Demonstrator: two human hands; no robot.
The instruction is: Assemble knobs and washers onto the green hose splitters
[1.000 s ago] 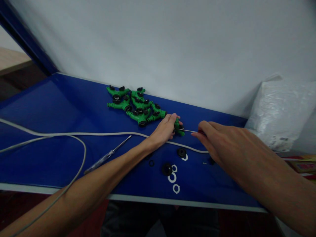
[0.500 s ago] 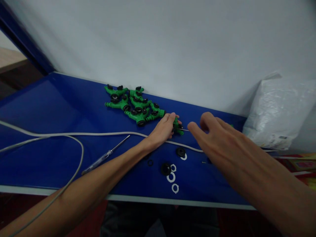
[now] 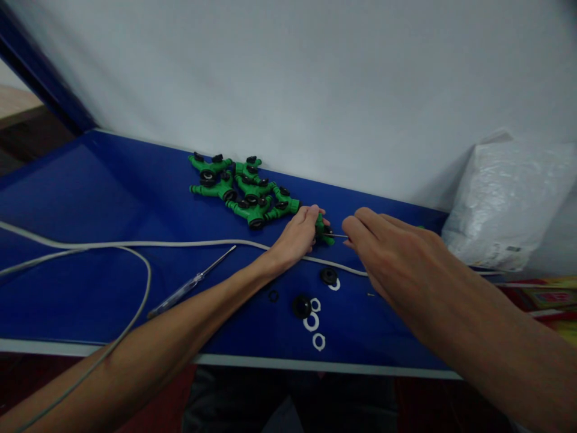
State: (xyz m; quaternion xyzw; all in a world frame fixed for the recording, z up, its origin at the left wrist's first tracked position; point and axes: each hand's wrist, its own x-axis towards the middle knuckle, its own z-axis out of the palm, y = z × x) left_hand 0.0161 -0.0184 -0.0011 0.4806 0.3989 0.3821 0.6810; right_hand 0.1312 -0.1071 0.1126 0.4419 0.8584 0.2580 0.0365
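Observation:
My left hand (image 3: 300,233) is closed around a green hose splitter (image 3: 320,226), which lies low over the blue table. Only its right part with a black piece shows past my fingers. My right hand (image 3: 374,237) is closed on a screwdriver (image 3: 339,236); its handle is hidden in my fist. The thin metal shaft points left, its tip at the splitter's black part. Behind my left hand, several more green splitters with black valve levers (image 3: 252,210) sit in a cluster.
A clear-handled screwdriver (image 3: 192,282) lies beside my left forearm. White cable (image 3: 157,244) crosses the table (image 3: 112,210). Black caps (image 3: 302,306), white rings (image 3: 319,341) and a small screw (image 3: 370,294) lie near the front. A white plastic bag (image 3: 514,204) leans against the wall at right.
My right hand's fingers have closed more tightly round the screwdriver handle, where thumb and forefinger were raised and apart before. My left hand keeps its hold on the splitter.

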